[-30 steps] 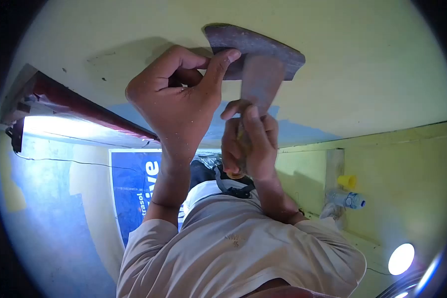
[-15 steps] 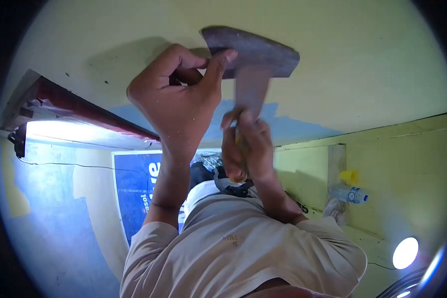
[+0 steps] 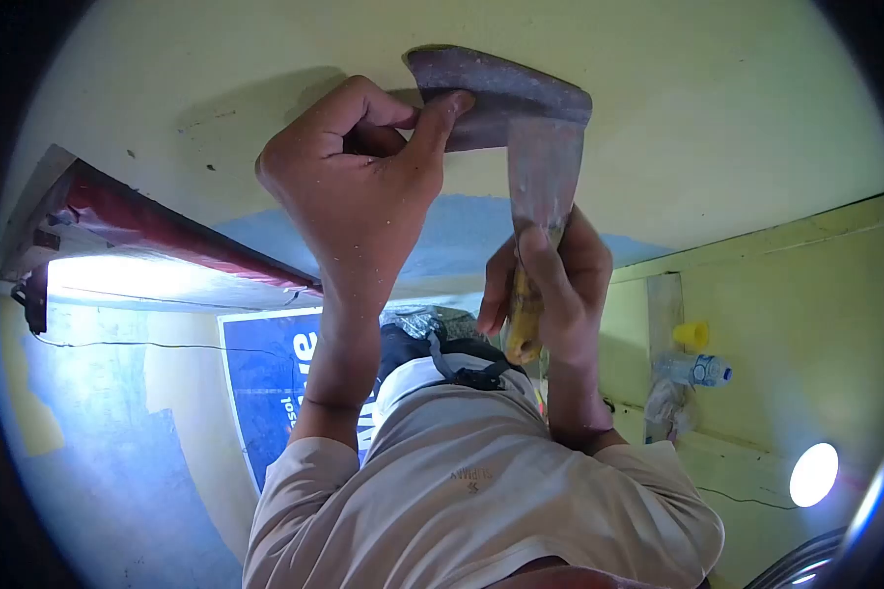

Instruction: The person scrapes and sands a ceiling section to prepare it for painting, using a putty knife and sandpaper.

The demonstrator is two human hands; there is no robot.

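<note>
My left hand (image 3: 363, 177) pinches the left part of a dark, flat, curved-edged plate (image 3: 496, 93) between thumb and fingers, close to the pale yellow-green surface (image 3: 707, 118). In my right hand (image 3: 560, 285) is a putty knife (image 3: 543, 172), its worn yellow handle wrapped by my fingers and its metal blade pointing up. The blade's wide end meets the lower right edge of the plate. Small pale specks dot the back of my left hand.
A dark red strip (image 3: 157, 221) runs along an opening at the left. Below it hangs a blue banner (image 3: 255, 378). At the right are a yellow cup (image 3: 690, 335), a plastic bottle (image 3: 695, 369) and a bright round lamp (image 3: 813, 475). A thin wire crosses the left wall.
My right hand and the putty knife have moved right, so the blade is nearer the plate's right end. The plate and my left hand have shifted slightly right.
</note>
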